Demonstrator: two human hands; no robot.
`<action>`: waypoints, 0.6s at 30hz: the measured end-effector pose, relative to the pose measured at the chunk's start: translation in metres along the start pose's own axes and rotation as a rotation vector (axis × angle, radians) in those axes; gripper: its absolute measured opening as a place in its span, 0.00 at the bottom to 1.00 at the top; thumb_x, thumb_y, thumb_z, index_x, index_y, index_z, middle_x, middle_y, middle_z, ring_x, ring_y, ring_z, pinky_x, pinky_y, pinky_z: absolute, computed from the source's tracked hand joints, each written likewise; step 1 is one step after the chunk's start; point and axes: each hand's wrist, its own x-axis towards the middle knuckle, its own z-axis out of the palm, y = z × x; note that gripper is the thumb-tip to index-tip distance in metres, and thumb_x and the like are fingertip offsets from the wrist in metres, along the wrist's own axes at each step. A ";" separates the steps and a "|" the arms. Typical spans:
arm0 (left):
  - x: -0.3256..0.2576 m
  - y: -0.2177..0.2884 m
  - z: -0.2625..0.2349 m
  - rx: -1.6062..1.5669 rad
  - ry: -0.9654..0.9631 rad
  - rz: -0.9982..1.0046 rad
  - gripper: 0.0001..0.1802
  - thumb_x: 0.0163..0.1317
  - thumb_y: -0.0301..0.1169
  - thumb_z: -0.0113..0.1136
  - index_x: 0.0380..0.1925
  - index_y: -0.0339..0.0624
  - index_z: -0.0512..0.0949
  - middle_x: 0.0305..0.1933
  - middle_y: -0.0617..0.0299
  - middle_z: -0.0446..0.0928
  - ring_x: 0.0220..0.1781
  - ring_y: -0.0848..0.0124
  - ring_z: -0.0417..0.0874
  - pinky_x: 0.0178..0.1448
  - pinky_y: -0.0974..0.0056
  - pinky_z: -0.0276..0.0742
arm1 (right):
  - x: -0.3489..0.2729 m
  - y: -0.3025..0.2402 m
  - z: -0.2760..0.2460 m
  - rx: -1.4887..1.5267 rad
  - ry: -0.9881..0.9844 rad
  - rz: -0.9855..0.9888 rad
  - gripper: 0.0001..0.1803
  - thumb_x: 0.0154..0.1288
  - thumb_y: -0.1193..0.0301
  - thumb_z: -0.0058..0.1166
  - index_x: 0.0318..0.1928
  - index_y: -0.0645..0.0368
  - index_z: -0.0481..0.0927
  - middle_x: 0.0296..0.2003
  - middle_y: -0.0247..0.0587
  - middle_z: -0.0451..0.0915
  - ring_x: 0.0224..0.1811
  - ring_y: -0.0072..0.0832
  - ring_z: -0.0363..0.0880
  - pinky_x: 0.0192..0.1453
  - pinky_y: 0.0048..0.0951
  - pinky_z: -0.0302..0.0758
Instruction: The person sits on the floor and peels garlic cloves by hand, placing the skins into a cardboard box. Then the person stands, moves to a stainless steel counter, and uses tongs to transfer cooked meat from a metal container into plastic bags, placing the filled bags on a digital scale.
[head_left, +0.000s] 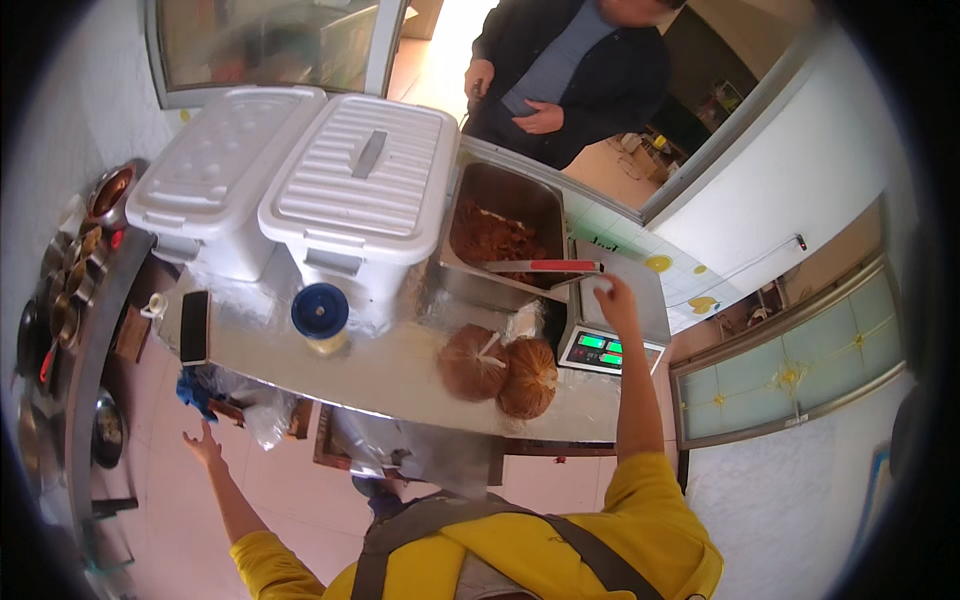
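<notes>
right grip (pixel 616 298) over scale (pixel 648 303); display (pixel 598 350) lit green

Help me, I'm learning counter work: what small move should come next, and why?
Probably bring the left hand to the clear plastic at the edge of the counter: that hand is open, seemingly empty and close by, while the right hand is over at the scale.

My one fisheye view looks steeply down and ahead from my head, near the tabletop (pixel 390 372), taking in my shirt (pixel 425 560) at six o'clock, left fingers (pixel 206 435) at eight, right fingers (pixel 603 290) at three.
</notes>
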 end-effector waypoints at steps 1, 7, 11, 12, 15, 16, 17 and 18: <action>0.014 0.005 0.006 0.092 -0.016 0.086 0.50 0.53 0.54 0.66 0.71 0.56 0.50 0.67 0.51 0.65 0.49 0.53 0.79 0.48 0.58 0.78 | -0.030 -0.009 -0.002 0.039 0.011 0.022 0.16 0.56 0.72 0.57 0.47 0.57 0.81 0.18 0.40 0.73 0.21 0.31 0.73 0.28 0.34 0.69; 0.050 0.028 0.029 0.464 -0.292 0.391 0.32 0.54 0.49 0.65 0.52 0.38 0.74 0.45 0.49 0.80 0.47 0.51 0.81 0.52 0.54 0.75 | -0.206 -0.066 0.014 0.099 -0.127 0.187 0.09 0.60 0.67 0.59 0.38 0.58 0.83 0.13 0.39 0.71 0.15 0.23 0.67 0.21 0.29 0.64; 0.012 0.069 0.014 0.491 -0.082 0.711 0.18 0.62 0.38 0.58 0.42 0.32 0.76 0.37 0.46 0.79 0.40 0.49 0.80 0.49 0.53 0.74 | -0.245 -0.127 0.031 0.332 -0.293 0.174 0.08 0.61 0.71 0.59 0.39 0.58 0.83 0.14 0.33 0.72 0.16 0.17 0.66 0.22 0.26 0.65; -0.004 0.083 0.004 0.517 0.002 0.815 0.17 0.63 0.37 0.56 0.41 0.31 0.76 0.33 0.46 0.79 0.38 0.50 0.80 0.48 0.53 0.73 | -0.248 -0.145 0.036 0.371 -0.337 0.180 0.08 0.61 0.70 0.59 0.39 0.58 0.83 0.14 0.33 0.72 0.17 0.17 0.67 0.22 0.26 0.65; -0.061 0.127 -0.034 -0.174 0.060 0.697 0.20 0.66 0.38 0.54 0.40 0.24 0.75 0.34 0.52 0.75 0.38 0.61 0.77 0.46 0.61 0.72 | -0.234 -0.195 0.049 0.401 -0.522 -0.089 0.10 0.60 0.69 0.60 0.41 0.59 0.83 0.22 0.35 0.78 0.21 0.18 0.71 0.27 0.23 0.70; -0.086 0.134 -0.055 -0.378 0.028 0.691 0.22 0.67 0.38 0.54 0.41 0.23 0.75 0.36 0.53 0.76 0.39 0.65 0.77 0.45 0.64 0.72 | -0.231 -0.214 0.056 0.499 -0.592 -0.085 0.14 0.59 0.69 0.61 0.46 0.59 0.81 0.29 0.37 0.79 0.27 0.21 0.74 0.33 0.23 0.72; -0.113 0.138 -0.076 -0.268 -0.095 0.458 0.19 0.67 0.37 0.54 0.39 0.26 0.75 0.36 0.58 0.74 0.40 0.70 0.75 0.46 0.67 0.71 | -0.228 -0.235 0.065 0.637 -0.648 -0.120 0.19 0.59 0.68 0.63 0.50 0.59 0.79 0.36 0.40 0.80 0.33 0.24 0.77 0.40 0.24 0.74; -0.146 0.137 -0.084 -0.319 -0.156 0.421 0.16 0.67 0.36 0.55 0.38 0.29 0.75 0.39 0.60 0.74 0.43 0.72 0.74 0.48 0.68 0.70 | -0.225 -0.257 0.079 0.683 -0.728 -0.194 0.24 0.58 0.67 0.64 0.54 0.58 0.76 0.42 0.41 0.79 0.40 0.27 0.77 0.46 0.26 0.74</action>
